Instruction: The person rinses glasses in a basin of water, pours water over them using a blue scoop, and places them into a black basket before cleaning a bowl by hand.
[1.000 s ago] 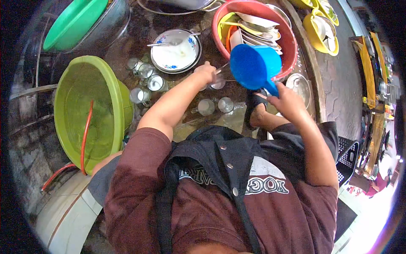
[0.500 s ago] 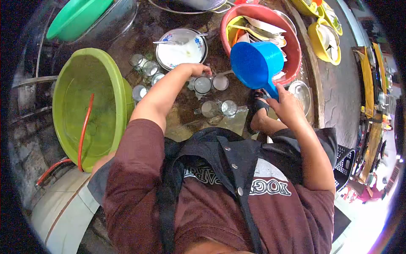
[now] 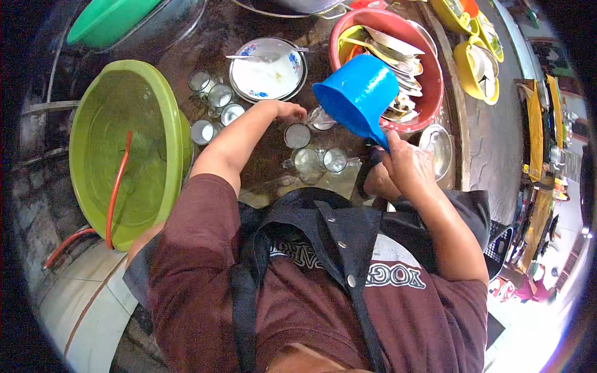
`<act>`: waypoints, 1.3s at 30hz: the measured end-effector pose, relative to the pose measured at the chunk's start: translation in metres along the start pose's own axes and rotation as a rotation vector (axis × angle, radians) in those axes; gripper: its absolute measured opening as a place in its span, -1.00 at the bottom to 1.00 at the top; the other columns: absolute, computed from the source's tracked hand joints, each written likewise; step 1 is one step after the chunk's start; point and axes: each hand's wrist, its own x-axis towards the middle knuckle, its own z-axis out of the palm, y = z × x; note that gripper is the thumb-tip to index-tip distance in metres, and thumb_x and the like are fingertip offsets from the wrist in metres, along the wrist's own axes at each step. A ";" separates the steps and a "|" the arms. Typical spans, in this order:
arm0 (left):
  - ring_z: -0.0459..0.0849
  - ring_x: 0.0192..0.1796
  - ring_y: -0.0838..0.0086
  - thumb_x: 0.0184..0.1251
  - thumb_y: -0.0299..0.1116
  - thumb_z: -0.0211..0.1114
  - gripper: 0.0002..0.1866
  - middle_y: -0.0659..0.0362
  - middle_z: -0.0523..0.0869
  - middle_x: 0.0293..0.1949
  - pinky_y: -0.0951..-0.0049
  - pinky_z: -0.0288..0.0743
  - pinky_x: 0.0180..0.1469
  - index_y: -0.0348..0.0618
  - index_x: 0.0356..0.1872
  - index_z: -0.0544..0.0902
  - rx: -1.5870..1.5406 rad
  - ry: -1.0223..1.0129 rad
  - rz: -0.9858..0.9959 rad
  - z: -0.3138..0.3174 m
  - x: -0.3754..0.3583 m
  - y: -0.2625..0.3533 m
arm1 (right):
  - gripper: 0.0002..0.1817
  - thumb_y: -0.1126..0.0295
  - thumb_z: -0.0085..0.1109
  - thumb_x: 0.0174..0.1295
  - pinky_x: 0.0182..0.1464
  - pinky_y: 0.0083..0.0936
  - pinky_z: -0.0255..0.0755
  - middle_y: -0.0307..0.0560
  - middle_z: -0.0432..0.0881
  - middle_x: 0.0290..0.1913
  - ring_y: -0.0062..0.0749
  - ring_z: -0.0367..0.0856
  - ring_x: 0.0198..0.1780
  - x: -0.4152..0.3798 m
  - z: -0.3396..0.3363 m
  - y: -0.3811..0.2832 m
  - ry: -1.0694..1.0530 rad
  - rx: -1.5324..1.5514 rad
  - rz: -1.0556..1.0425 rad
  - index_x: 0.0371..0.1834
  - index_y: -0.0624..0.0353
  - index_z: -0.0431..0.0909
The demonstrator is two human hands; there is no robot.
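Nearest, toward two o'clock, the person's right hand (image 3: 408, 163) is wrapped round the handle of a blue dipper (image 3: 376, 78), its mouth turned toward eight o'clock. At twelve, the left hand (image 3: 290, 112) has its fingers loosely bent beside a tilted glass (image 3: 321, 119); whether it grips it cannot be told. The step looks like rinsing, and the next move calls for steadying that glass under the dipper's lip. Beyond, a flowered bowl (image 3: 264, 78) sits toward eleven, a red tub (image 3: 433, 93) of dishes toward one.
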 end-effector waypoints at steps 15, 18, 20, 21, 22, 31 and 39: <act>0.49 -0.21 0.38 -0.04 -0.36 0.18 -0.71 0.15 0.54 -0.30 0.40 0.35 -0.15 -0.14 -0.23 0.42 -0.001 0.169 0.093 0.008 -0.045 0.035 | -0.75 0.30 0.00 0.06 -0.34 -0.12 0.35 0.12 0.57 -0.46 0.04 0.55 -0.37 0.004 -0.005 0.022 0.109 0.036 0.107 -0.21 0.11 0.29; 0.52 -0.26 0.27 0.00 -0.38 0.18 -0.75 0.08 0.54 -0.35 0.36 0.37 -0.22 -0.17 -0.27 0.41 0.011 0.337 0.211 0.017 -0.044 0.048 | -0.77 0.28 0.01 0.06 -0.35 -0.09 0.33 0.14 0.56 -0.46 0.07 0.54 -0.37 0.002 -0.008 0.026 0.185 0.076 0.093 -0.28 0.12 0.29; 0.51 -0.26 0.22 -0.02 -0.44 0.17 -0.75 0.04 0.53 -0.35 0.33 0.37 -0.22 -0.18 -0.27 0.39 0.037 0.440 0.207 0.019 -0.045 0.060 | -0.77 0.27 0.01 0.07 -0.36 -0.07 0.33 0.16 0.56 -0.45 0.08 0.53 -0.37 0.000 -0.018 0.024 0.163 0.040 0.125 -0.29 0.13 0.29; 0.51 -0.26 0.19 -0.04 -0.52 0.14 -0.74 0.03 0.52 -0.36 0.33 0.36 -0.23 -0.18 -0.26 0.37 0.019 0.454 0.211 0.020 -0.044 0.062 | -0.76 0.26 0.00 0.07 -0.38 -0.06 0.33 0.17 0.55 -0.46 0.09 0.53 -0.39 0.001 -0.017 0.025 0.187 0.048 0.121 -0.28 0.12 0.28; 0.51 -0.26 0.19 -0.04 -0.52 0.14 -0.74 0.03 0.52 -0.36 0.33 0.36 -0.23 -0.18 -0.26 0.37 0.022 0.455 0.212 0.019 -0.045 0.065 | -0.76 0.26 0.00 0.07 -0.38 -0.06 0.33 0.17 0.55 -0.46 0.09 0.53 -0.39 0.002 -0.018 0.028 0.190 0.048 0.122 -0.28 0.12 0.28; 0.50 -0.26 0.17 0.02 -0.50 0.06 -0.83 0.01 0.52 -0.39 0.30 0.33 -0.22 -0.15 -0.31 0.38 0.065 0.583 0.043 0.006 -0.066 0.111 | -0.71 0.19 0.00 0.11 -0.35 -0.11 0.35 0.13 0.55 -0.42 0.04 0.53 -0.35 -0.010 -0.037 0.049 0.341 0.009 0.200 -0.22 0.12 0.29; 0.52 -0.22 0.08 0.13 -0.28 0.01 -0.81 -0.01 0.55 -0.33 0.19 0.37 -0.21 -0.09 -0.26 0.38 0.363 0.563 -0.116 -0.048 -0.099 0.204 | -0.63 0.17 -0.03 0.13 -0.28 -0.12 0.35 0.16 0.55 -0.36 0.06 0.52 -0.29 -0.034 -0.067 0.069 0.479 0.060 0.321 -0.09 0.17 0.30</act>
